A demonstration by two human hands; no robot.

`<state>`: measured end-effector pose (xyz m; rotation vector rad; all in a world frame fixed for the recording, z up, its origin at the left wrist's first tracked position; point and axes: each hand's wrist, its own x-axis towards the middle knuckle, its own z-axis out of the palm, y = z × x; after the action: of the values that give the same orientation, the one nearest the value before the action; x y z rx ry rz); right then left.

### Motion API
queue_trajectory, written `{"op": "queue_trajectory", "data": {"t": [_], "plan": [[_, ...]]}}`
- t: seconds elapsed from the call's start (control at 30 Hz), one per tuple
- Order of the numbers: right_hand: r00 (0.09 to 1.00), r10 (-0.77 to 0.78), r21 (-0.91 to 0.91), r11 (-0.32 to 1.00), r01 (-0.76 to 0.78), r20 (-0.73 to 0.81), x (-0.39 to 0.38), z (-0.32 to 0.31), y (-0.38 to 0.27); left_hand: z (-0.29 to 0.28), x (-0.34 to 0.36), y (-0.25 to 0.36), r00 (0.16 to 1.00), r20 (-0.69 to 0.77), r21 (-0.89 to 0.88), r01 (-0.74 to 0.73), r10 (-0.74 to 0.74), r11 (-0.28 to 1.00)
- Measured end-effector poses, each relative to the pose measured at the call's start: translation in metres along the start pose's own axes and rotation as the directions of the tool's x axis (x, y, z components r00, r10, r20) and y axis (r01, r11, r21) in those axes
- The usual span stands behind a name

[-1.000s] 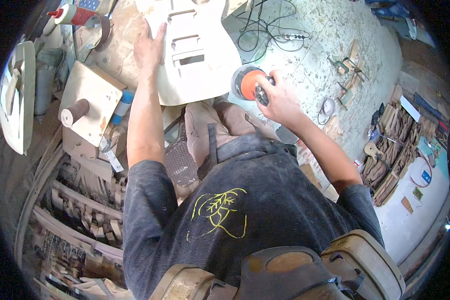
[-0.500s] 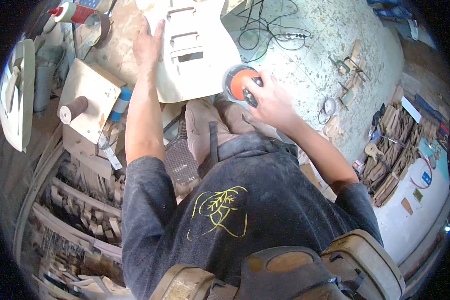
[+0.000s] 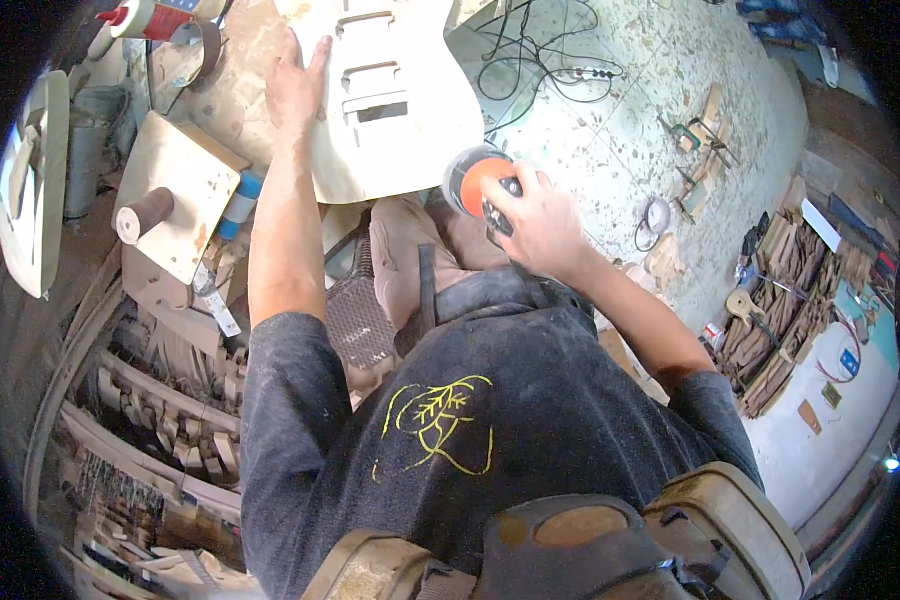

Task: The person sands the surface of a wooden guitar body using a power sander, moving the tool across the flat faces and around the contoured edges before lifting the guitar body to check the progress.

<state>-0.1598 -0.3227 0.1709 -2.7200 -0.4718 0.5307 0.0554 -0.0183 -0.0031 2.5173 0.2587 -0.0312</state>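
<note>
A pale wooden electric guitar body with several routed pickup slots lies at the edge of the bench in front of me. My left hand rests flat along its left side, thumb apart from the fingers and lying on the wood. In my right hand is an orange and black palm sander, gripped from the right. Its grey disc meets the lower right edge of the body; whether it presses on the wood I cannot make out.
Left of the body are a glue bottle, a sanding-belt loop and a board with a brown spindle on it. A black cable coils on the speckled floor. Wood pieces are piled far right.
My right hand has shifted the sander slightly toward me along the guitar body's edge. My left hand stays where it was.
</note>
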Motion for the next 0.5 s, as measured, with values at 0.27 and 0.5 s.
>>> {"op": "queue_trajectory", "data": {"t": [0.27,0.5], "plan": [[0.999,0.014,0.015,1.000,-0.014,-0.046,0.047,-0.009,0.000,0.001,0.000,0.000,1.000,-0.012,-0.004,0.011,-0.011,1.000],[0.979,0.070,0.015,0.998,-0.069,-0.194,0.084,-0.035,0.031,0.003,0.005,-0.002,1.000,-0.003,0.017,0.019,-0.019,1.000]]}}
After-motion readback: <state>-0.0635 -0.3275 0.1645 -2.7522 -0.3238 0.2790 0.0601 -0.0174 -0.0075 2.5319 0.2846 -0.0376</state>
